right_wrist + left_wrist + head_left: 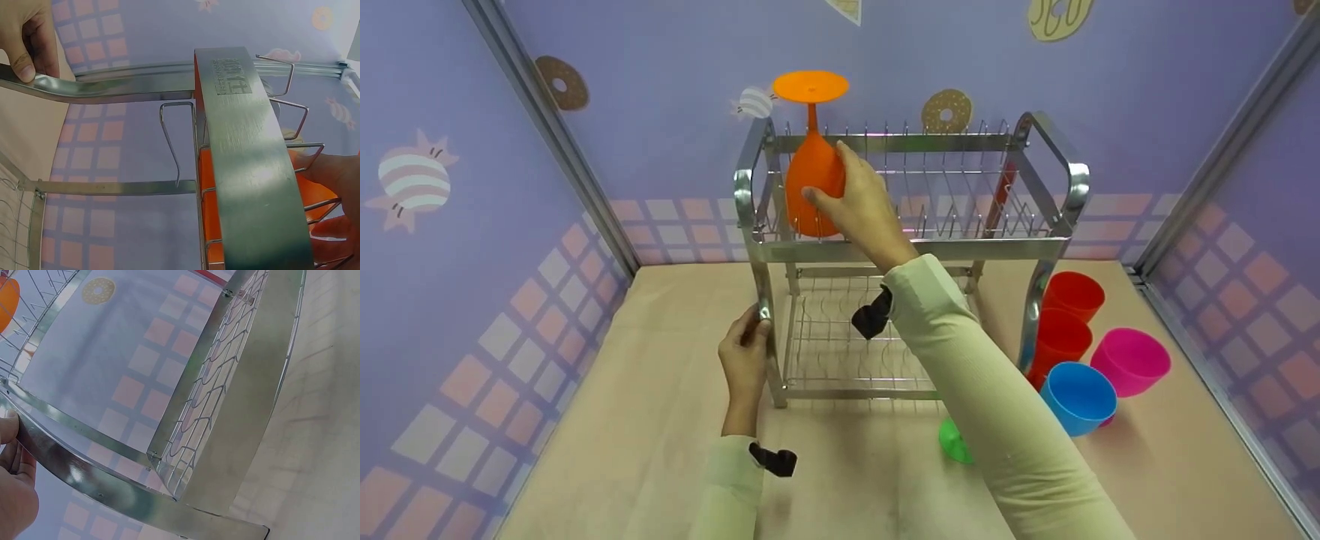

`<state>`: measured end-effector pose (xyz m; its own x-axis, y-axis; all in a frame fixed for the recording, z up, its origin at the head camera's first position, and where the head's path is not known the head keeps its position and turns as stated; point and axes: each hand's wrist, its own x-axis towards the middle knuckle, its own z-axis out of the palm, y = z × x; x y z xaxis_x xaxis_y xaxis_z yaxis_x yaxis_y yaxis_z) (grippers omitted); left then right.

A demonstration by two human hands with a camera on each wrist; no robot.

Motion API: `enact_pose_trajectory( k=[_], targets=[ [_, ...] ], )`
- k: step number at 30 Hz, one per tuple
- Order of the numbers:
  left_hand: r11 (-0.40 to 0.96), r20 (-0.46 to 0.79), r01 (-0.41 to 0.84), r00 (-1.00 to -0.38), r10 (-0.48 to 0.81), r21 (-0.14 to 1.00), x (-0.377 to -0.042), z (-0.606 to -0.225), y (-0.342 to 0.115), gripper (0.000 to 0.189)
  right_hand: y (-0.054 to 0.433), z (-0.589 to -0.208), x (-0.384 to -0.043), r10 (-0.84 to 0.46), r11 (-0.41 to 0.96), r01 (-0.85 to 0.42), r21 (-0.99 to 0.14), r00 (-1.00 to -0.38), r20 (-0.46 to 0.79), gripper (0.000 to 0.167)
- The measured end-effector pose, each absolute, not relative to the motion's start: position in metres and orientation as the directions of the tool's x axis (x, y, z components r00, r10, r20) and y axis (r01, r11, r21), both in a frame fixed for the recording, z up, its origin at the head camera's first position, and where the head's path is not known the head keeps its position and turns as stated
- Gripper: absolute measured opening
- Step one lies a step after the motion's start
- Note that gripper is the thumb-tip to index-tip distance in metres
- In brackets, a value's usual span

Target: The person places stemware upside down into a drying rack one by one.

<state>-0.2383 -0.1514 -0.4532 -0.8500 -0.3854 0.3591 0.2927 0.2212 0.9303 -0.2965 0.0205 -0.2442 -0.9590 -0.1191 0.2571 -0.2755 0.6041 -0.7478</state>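
Note:
An orange plastic wine glass point(810, 180) stands upside down in the left end of the upper tier of a metal dish rack point(915, 249), its foot uppermost. My right hand point(864, 206) holds its bowl from the right side, thumb in front. In the right wrist view the front bar and wire prongs partly cover the glass point(210, 197) and the hand point(337, 177). Lower down, my left hand point(744, 356) grips the rack's left front leg. The left wrist view has that hand point(17, 489) at its left edge, thumb and fingers about the metal strip.
Right of the rack are two red cups point(1076, 296), a pink cup point(1132, 364) and a blue cup point(1080, 397), mouths up. A green round base point(955, 441) shows partly behind my right sleeve. The rack's lower wire tier point(840, 337) sits under the upper one. Patterned walls enclose the table.

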Motion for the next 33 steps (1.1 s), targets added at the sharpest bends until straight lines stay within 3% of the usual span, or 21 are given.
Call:
enact_pose_trajectory(
  k=[21, 33],
  targets=[
    [0.194, 0.338, 0.28, -0.837, -0.43, 0.94, -0.254, -0.478, -0.157, 0.032, 0.024, -0.245, -0.281, -0.095, 0.558, -0.357, -0.749, -0.925, 0.369, 0.072],
    [0.157, 0.312, 0.271, -0.862, -0.4, 0.95, -0.255, -0.478, -0.159, 0.034, 0.042, -0.245, -0.245, -0.174, 0.523, -0.477, -0.707, -0.871, 0.459, 0.074]
  ],
)
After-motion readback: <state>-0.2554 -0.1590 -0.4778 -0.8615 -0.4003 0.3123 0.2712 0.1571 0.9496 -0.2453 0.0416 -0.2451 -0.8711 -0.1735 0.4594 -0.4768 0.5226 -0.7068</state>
